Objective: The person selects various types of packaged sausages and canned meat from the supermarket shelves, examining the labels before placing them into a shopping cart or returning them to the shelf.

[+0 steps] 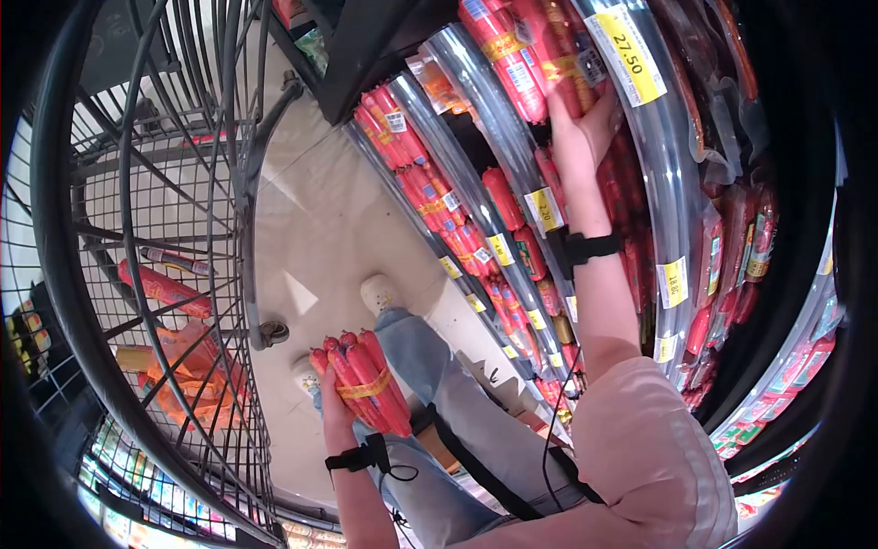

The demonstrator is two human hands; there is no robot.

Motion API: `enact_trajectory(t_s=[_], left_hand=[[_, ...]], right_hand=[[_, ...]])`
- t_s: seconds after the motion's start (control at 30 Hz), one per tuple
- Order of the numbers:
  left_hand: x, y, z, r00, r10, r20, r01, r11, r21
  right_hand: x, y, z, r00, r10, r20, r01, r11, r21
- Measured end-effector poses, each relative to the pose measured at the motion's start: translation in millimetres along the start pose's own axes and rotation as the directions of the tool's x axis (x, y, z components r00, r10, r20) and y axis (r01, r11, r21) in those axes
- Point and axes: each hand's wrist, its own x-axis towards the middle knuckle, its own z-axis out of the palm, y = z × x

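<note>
My left hand (335, 400) is closed around a bundle of red sausages (364, 380) tied with a yellow band, held low in front of my legs. My right hand (585, 133) reaches up to the shelf on the right. Its thumb and fingers close around the lower end of a red sausage pack (560, 57) with a yellow band. A similar sausage pack (506, 64) with a white barcode label lies just left of it. Part of my right fingers is hidden by the pack.
A wire shopping cart (137, 210) stands on the left, holding a red sausage roll (165, 288) and an orange plastic bag (197, 375). Shelf edges with a price tag (627, 55) run along the right, stocked with sausages. Tiled floor (311, 220) lies between cart and shelves.
</note>
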Motion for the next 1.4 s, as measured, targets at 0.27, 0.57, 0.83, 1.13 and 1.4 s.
enact_trajectory(t_s=[0.27,0.57,0.83,1.13,1.4], left_hand=[[4.7,-0.1,-14.2,1.0,-0.02,0.016,0.019,0.995,0.099],[-7.6,7.6,0.3,1.0,-0.027,0.0,0.027,0.991,0.134],[-20.3,21.7,25.6,0.997,0.071,0.002,-0.069,0.968,0.241],[-55.9,23.1,35.3,0.987,0.08,0.141,-0.13,0.913,0.386],[-61.0,20.3,53.3,0.979,0.058,0.198,-0.145,0.874,0.463]], right_hand=[[-7.9,5.8,2.4,0.998,-0.032,-0.054,0.026,0.993,-0.113],[-200.0,-31.1,-18.7,0.829,-0.064,0.556,-0.12,0.95,0.288],[-348.8,-82.1,-67.3,-0.049,-0.14,0.989,-0.955,0.295,-0.006],[-347.2,-66.2,-61.8,-0.069,-0.151,0.986,-0.917,0.4,-0.003],[-324.8,-49.4,-86.6,-0.105,-0.175,0.979,-0.928,0.371,-0.033]])
